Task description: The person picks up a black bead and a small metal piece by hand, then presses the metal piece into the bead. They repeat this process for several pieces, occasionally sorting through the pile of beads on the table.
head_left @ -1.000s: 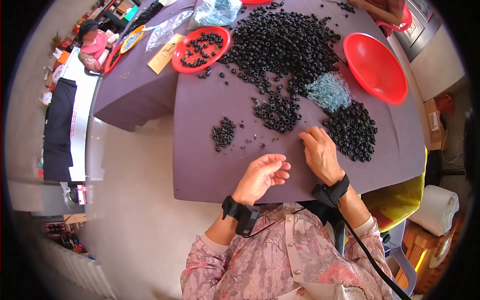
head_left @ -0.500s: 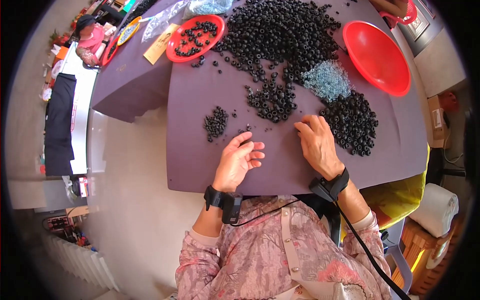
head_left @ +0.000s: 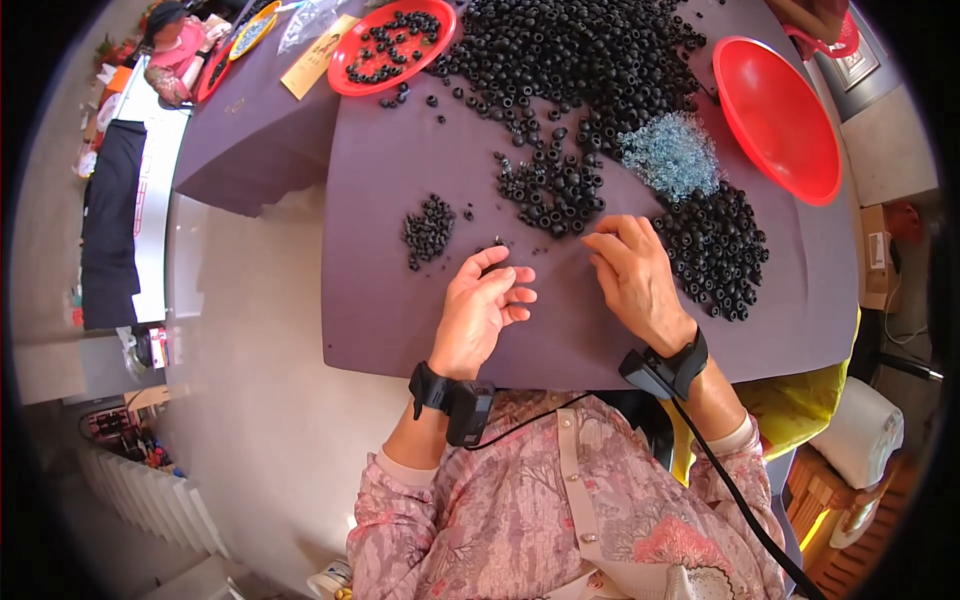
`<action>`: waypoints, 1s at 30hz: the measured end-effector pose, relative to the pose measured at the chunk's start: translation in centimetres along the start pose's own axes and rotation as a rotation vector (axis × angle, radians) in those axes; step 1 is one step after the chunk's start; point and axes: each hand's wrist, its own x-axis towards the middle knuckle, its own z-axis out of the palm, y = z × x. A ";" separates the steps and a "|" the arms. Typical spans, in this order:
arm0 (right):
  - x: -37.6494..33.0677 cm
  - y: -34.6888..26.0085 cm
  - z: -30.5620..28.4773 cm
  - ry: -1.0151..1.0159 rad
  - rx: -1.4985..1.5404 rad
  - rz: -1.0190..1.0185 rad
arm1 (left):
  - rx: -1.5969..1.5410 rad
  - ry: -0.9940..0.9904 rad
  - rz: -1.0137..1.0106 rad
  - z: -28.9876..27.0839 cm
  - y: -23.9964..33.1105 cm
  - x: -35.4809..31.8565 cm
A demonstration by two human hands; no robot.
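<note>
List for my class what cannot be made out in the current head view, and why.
All in the head view:
Right hand: its own back hides whether it grips anything.
Left hand: whether it pinches something is too small to tell.
Large black bead pile: the upper edge cuts off its far end.
Person at upper right: the upper edge cuts off most of the body.

Black bead pile (head_left: 580, 55) cropped above, specks (head_left: 540, 251) near hands (head_left: 474, 312) unidentifiably small

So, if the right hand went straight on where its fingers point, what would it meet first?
The right hand would probably meet the middle cluster of black beads first, though its height above the table is unclear.
</note>
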 end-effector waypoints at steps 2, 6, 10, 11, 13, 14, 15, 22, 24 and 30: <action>0.1 -0.1 0.2 0.000 0.036 0.012 | 0.020 -0.024 0.017 -0.1 0.1 0.2; -0.2 -0.3 0.7 -0.002 0.054 0.034 | 0.024 -0.034 0.014 1.0 0.5 0.8; -0.1 -0.6 0.8 -0.006 0.082 0.038 | 0.037 -0.050 0.018 1.3 0.5 1.5; 0.1 -0.6 0.6 -0.008 0.072 0.042 | 0.032 -0.062 0.020 1.3 0.5 1.7; 0.5 -0.3 0.3 0.011 0.071 0.032 | 0.033 -0.056 0.014 1.0 0.4 1.4; 0.8 -0.1 0.2 0.029 0.071 0.020 | 0.034 -0.047 0.008 0.8 0.3 1.2; 1.2 0.1 0.1 0.030 0.069 0.021 | 0.034 -0.050 0.007 0.7 0.3 1.1; 5.3 -0.6 1.7 0.020 0.113 -0.023 | -0.023 -0.060 0.032 -0.3 0.5 0.8; 6.7 -0.4 2.5 -0.014 0.076 -0.031 | -0.038 -0.063 0.031 -0.3 0.4 0.8; 11.3 1.1 5.7 -0.061 -0.104 -0.053 | -0.093 -0.094 -0.005 -0.3 0.3 1.4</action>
